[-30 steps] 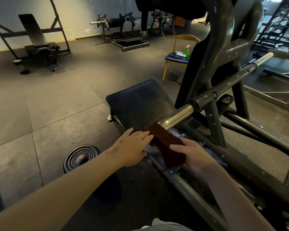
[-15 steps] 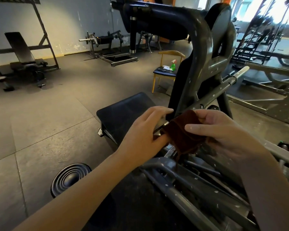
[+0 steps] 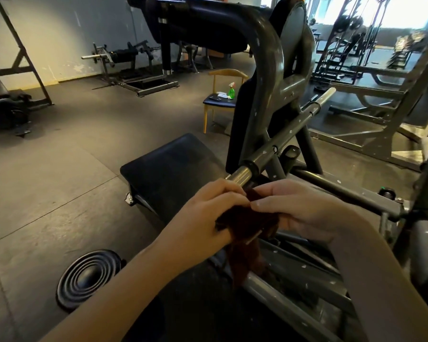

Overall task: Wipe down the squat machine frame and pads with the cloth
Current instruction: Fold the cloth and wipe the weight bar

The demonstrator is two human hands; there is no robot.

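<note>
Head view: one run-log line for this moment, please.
left hand: gripping cloth | right hand: gripping cloth | cloth: bunched, off bar | wiping: paused

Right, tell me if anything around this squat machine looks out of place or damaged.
One thing: a black ribbed disc lies loose on the floor left of the machine, off any rack. The frame shows pale specks, maybe chipped paint. Both hands hold the cloth.

We have bunched the dark brown cloth between our left hand and right hand, fingers now curled around it, off the bar.
</note>
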